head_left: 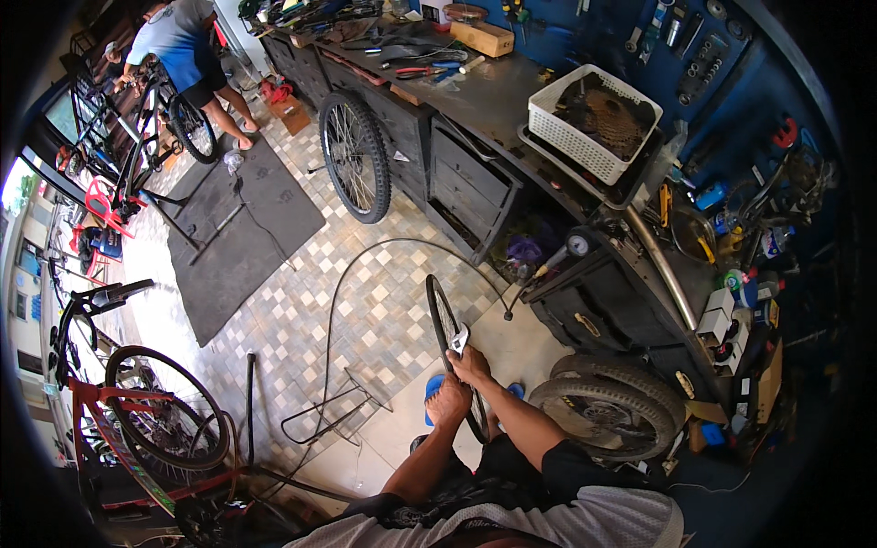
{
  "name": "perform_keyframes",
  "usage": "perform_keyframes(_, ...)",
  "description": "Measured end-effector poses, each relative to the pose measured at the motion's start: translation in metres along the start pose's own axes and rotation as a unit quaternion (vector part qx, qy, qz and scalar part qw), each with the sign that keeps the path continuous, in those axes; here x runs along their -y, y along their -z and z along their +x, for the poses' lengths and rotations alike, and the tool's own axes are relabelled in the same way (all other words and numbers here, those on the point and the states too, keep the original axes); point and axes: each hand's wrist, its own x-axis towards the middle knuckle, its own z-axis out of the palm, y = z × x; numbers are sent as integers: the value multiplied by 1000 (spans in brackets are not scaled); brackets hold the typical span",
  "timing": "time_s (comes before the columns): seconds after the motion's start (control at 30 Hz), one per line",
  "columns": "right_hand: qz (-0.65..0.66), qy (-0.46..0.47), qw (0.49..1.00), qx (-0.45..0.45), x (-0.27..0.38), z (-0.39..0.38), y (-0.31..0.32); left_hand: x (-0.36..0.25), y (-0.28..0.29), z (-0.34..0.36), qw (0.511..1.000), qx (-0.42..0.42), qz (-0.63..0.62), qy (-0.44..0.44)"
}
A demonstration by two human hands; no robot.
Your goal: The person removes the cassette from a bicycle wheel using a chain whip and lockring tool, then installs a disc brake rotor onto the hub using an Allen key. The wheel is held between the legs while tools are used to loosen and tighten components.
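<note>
1. Wheel [435, 315] is on edge in front of the person, btwn blue slippers [432, 388]; can't tell re: floor contact.
2. L hand [449, 402] grips the wheel; R hand [470, 365] is closed round an adj. wrench [459, 338] against it.
3. Prob. best: steady w/ L, press evenly w/ R, don't gouge.
4. Looks thin, dark, near edge-on; spokes unclear.

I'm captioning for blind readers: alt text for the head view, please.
A person's left hand and right hand work at a thin bicycle wheel, the right holding an adjustable wrench. Around them: a cluttered workbench with a white basket, plus bicycles and other people at left.
</note>
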Motion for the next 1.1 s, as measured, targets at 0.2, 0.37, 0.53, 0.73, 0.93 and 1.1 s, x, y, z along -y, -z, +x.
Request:
perform_keyframes(0.2,338,-85,937,-23,-6,20,-33,14,43,15,996,39,-61,-48)
perform_keyframes(0.37,545,-154,824,-12,9,12,-12,46,72,34,992,56,-86,-78)
perform_keyframes(0.53,585,-192,787,-26,-10,6,8,57,80,44,995,41,-66,-55)
perform_keyframes(0.73,455,-227,861,6,-57,-12,23,60,92,49,998,14,-54,-32)
perform_keyframes(0.93,388,-228,892,35,-74,-39,18,59,93,55,999,-2,-40,-23)
perform_keyframes(1.1,410,-233,880,50,-87,-54,16,39,88,50,999,-4,-31,-31)
